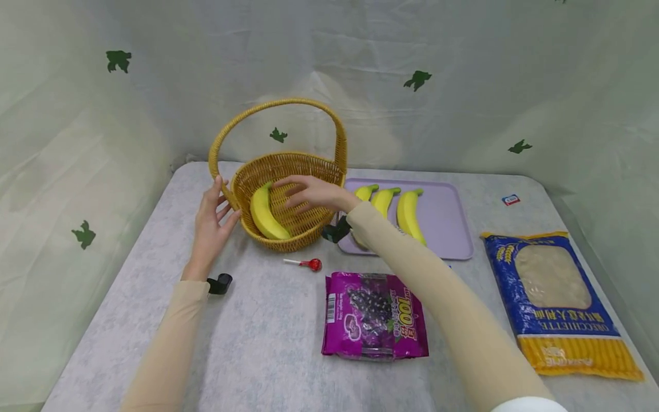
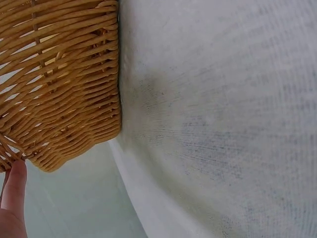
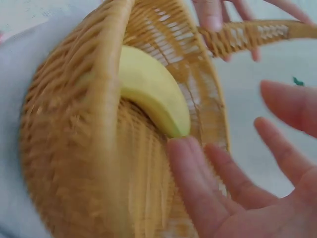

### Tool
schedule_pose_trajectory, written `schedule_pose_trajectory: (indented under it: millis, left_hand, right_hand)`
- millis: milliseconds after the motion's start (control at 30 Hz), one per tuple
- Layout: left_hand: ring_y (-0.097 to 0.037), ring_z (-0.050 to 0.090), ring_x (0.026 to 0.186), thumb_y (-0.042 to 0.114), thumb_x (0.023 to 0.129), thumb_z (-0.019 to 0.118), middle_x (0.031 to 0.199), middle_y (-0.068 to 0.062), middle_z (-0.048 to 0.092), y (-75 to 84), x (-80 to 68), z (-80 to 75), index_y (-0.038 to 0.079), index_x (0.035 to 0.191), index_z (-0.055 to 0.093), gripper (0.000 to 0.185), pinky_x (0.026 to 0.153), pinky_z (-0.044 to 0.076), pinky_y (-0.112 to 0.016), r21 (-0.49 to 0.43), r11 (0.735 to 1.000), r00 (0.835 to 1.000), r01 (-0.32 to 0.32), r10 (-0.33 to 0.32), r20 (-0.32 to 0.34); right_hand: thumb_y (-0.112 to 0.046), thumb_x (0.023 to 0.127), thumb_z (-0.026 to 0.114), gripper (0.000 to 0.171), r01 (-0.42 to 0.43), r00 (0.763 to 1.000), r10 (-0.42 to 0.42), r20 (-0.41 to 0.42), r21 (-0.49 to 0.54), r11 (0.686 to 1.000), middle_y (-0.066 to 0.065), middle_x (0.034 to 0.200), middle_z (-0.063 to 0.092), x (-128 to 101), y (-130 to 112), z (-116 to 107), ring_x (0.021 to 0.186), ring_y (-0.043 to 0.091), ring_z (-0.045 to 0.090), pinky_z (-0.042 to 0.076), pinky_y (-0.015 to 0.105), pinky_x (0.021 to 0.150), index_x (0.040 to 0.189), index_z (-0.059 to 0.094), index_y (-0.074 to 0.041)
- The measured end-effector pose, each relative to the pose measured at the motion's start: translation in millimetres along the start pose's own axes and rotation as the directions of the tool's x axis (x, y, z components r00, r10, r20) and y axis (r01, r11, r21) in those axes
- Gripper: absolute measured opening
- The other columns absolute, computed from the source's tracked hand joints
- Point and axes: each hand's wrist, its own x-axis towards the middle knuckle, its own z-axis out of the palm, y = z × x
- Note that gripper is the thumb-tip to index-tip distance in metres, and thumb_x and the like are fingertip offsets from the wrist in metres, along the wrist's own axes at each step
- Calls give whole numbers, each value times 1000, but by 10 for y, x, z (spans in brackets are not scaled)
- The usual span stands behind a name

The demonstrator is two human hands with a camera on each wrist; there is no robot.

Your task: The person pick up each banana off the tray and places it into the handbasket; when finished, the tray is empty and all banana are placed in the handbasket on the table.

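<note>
A yellow banana [image 1: 264, 216] lies inside a woven wicker basket [image 1: 288, 245] with a tall arched handle. My left hand [image 1: 210, 220] grips the basket where its handle meets the rim, thumb on the near side and fingers behind. Over the basket's opening, my right hand [image 1: 311, 193] holds nothing, its fingers spread and loosely bent. In the right wrist view, one fingertip appears right by the tip of the banana [image 3: 156, 94]; whether it touches cannot be told. The left wrist view shows the basket's woven side [image 2: 64, 84] and one finger [image 2: 16, 186] against it.
Right of the basket, a lilac tray [image 1: 448, 229] bears bananas [image 1: 409, 214], partly covered by my right forearm. Nearer lie a red lollipop [image 1: 314, 264] and a purple candy bag [image 1: 373, 317]. A blue-yellow pasta bag [image 1: 556, 297] and a small wrapped piece [image 1: 511, 199] are at right.
</note>
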Motion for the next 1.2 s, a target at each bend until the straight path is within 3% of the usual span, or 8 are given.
schedule_pose_trajectory:
  millis: [233,433,567,700,800,900,1100,1200]
  left_hand:
    - [-52,46,116,-17,83,63,140,-29,37,9,-22,-8,33,153,21,95,91,43,-63,40,999,1000,4,-5,24]
    - [-54,45,115,-19,82,62,139,-29,36,41,-12,-2,36,153,19,100,90,42,-65,42,999,999,2,-4,39]
    - [-54,46,114,-21,81,62,137,-31,37,9,-11,-1,38,152,20,103,90,42,-65,38,999,999,2,-3,38]
    - [-53,46,115,-19,82,63,140,-26,37,-179,-31,-5,39,153,19,101,92,42,-64,34,999,999,24,-26,43]
    - [-50,47,117,-13,84,64,143,-21,37,-342,-52,-7,37,153,18,97,95,45,-56,31,999,998,41,-43,50]
    - [-48,49,117,-9,85,65,143,-18,37,-406,-64,-11,36,153,17,94,97,46,-49,32,998,997,46,-47,54]
    - [-45,50,117,-11,85,65,144,-14,38,-406,-63,-5,29,154,17,93,99,45,-33,33,998,998,46,-47,49]
    - [-45,50,117,-10,85,65,143,-14,38,-414,-60,5,31,154,18,93,99,46,-36,30,998,998,46,-47,44]
  right_hand:
    - [-10,96,57,51,117,990,-114,-83,25,993,11,140,43,-547,90,-398,121,27,48,44,48,101,144,40,-7]
    - [-5,96,54,49,117,972,-98,-215,77,990,15,138,45,-1043,349,-787,123,39,44,43,52,100,143,39,-4]
    - [-4,96,52,47,84,945,-54,-324,79,993,19,135,47,-1348,561,-1005,119,45,45,41,56,100,141,41,-5]
    - [-5,98,50,46,28,916,-2,-401,60,998,22,138,43,-1628,737,-1164,118,41,47,40,54,102,143,39,-7]
    - [-10,99,51,49,-17,897,38,-441,51,999,22,141,40,-1802,825,-1253,119,39,47,39,52,104,145,36,-9]
    - [-13,97,54,52,-63,877,75,-474,40,997,20,142,40,-1936,890,-1313,119,38,47,40,50,104,146,36,-11]
    - [-13,96,56,57,-124,879,117,-463,16,992,21,143,38,-2090,1027,-1354,119,40,46,44,50,100,148,32,-9]
    - [-11,96,56,59,-165,890,146,-432,-5,986,22,144,36,-2116,1079,-1337,120,40,46,43,53,100,149,30,-10]
